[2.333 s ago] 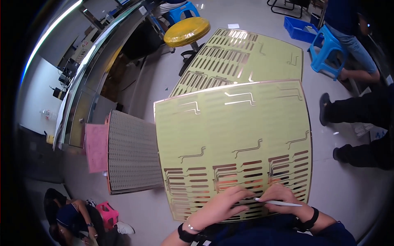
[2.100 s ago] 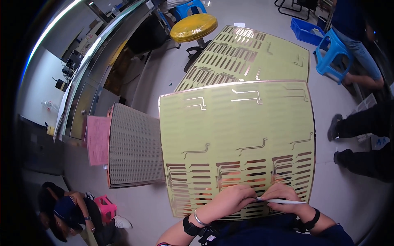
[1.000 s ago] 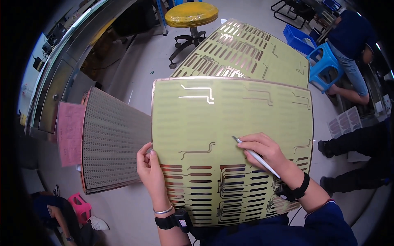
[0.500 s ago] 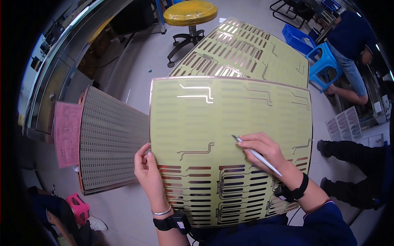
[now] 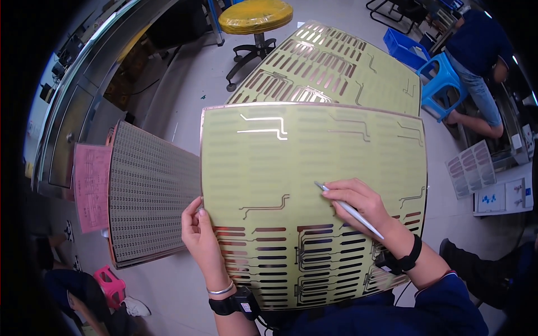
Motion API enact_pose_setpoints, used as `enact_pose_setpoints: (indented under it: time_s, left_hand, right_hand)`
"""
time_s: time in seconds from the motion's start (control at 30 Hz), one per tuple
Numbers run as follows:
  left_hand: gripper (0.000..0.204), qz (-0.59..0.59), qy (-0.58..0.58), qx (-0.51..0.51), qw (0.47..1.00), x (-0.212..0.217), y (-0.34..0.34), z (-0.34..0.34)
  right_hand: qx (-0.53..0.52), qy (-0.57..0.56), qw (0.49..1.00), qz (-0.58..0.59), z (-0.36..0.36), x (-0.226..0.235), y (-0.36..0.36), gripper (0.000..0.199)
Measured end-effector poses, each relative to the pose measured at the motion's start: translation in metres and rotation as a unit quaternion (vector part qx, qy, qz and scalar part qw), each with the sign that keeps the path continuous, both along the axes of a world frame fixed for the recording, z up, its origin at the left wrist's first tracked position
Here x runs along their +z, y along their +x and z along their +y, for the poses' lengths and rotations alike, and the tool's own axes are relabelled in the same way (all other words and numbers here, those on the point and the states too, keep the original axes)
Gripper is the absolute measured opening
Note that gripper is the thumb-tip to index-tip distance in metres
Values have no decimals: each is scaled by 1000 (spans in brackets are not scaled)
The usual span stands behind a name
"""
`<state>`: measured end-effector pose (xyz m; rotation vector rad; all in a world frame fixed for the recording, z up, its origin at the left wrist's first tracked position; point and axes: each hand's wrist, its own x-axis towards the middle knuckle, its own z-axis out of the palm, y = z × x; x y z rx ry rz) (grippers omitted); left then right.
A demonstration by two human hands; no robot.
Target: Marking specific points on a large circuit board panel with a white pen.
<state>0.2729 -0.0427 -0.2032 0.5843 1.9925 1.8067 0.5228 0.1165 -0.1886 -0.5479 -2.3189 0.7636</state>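
Note:
A large yellow-green circuit board panel [image 5: 269, 173] with copper traces lies in front of me, its near part bearing rows of dark bars. My left hand [image 5: 197, 228] grips its left edge, thumb on the upper face and fingers curled at the rim. Between the closed fingers of my right hand [image 5: 358, 201] is a slim white craft knife [image 5: 354, 213]. Its small dark tip points up and left over the plain middle of the panel; whether it touches the surface I cannot tell. A second, similar panel [image 5: 386, 84] shows beyond the far edge.
At left stands a stack of dotted boards [image 5: 151, 190] beside a pink sheet [image 5: 92, 187]. A yellow round stool [image 5: 255, 17] is at the back; a blue stool [image 5: 445, 84] and blue crate [image 5: 403, 50] are right. People sit or stand at both sides, one near a pink stool [image 5: 109, 285].
Both hands keep their grips, and the knife tip has shifted very slightly. A dark-trousered person at right has moved, uncovering a white box. My view has shifted a little.

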Motion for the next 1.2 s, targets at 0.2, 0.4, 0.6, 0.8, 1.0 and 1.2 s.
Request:
enact_pose_setpoints:
  time_s: [0.2, 0.4, 0.6, 0.8, 1.0, 1.2]
  left_hand:
    - [24, 6, -17, 4, 1000, 3, 2, 1]
    - [24, 2, 0, 2, 1000, 1, 1, 1]
    - [24, 9, -8, 0, 1000, 0, 0, -1]
    - [24, -8, 14, 11, 1000, 2, 3, 3]
    - [24, 7, -2, 3, 1000, 2, 1, 0]
    - [24, -1, 13, 8, 1000, 0, 2, 0]
  right_hand:
    - [-18, -25, 999, 10, 1, 0, 0, 27]
    - [-20, -19, 1000, 13, 2, 0, -1, 27]
    - [-33, -13, 999, 10, 1, -1, -4, 25]
    - [-28, -32, 999, 14, 2, 0, -1, 25]
    - [-3, -54, 998, 14, 2, 0, 3, 25]
    - [-12, -48, 999, 19, 2, -1, 2, 22]
